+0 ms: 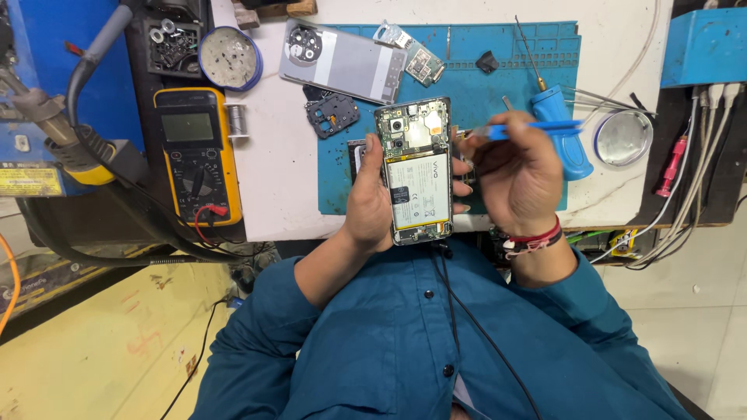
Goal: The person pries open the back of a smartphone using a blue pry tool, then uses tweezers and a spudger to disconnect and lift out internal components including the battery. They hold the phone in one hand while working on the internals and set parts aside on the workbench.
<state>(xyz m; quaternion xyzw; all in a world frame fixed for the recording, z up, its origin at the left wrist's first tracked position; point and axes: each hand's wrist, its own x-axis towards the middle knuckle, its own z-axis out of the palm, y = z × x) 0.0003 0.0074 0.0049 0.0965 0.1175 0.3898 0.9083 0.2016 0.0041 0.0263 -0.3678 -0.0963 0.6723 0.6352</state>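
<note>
My left hand [367,201] grips the left side of an opened smartphone [415,169], held upright above the table edge with its white battery and green circuit board showing. My right hand [517,175] is closed around a thin blue-handled tool [537,126], its metal tip pointing left toward the phone's upper right edge. Fingers of the right hand also touch the phone's right side. The phone's silver back cover [342,62] lies on the table beyond it, next to a small black inner cover piece [333,114].
A blue work mat [475,85] covers the white table. A blue-handled screwdriver [559,117], a round metal tin [623,138], a yellow multimeter [196,152], a solder spool [236,120], a round blue-rimmed dish [229,58], a parts tray [173,43] and a loose circuit board [424,66] lie around. Cables hang at right.
</note>
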